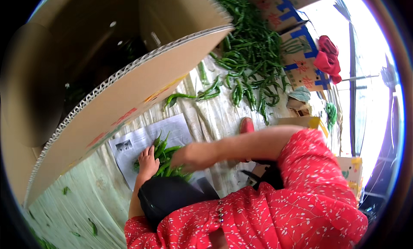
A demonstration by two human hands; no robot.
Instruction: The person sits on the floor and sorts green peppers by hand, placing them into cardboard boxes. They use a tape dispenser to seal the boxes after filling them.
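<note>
A pile of long green chili peppers [164,163] lies on a printed paper sheet [174,126] in front of me. My left hand [149,162] rests against the left side of this pile, fingers bent over the peppers; whether it grips any is hidden. Over the right side of the pile is my right hand [190,157], blurred, its fingertips too indistinct to show what they hold. A dark rounded covering over my knee [174,197] hides the lower edge of the paper.
A large open cardboard box [161,78] rises at the upper left, its interior dark. Behind it spreads a big heap of green peppers [251,52] on a pale ground sheet [222,115]. Printed cartons [300,63], a red cloth [327,58] and a red shoe [246,124] are on the right.
</note>
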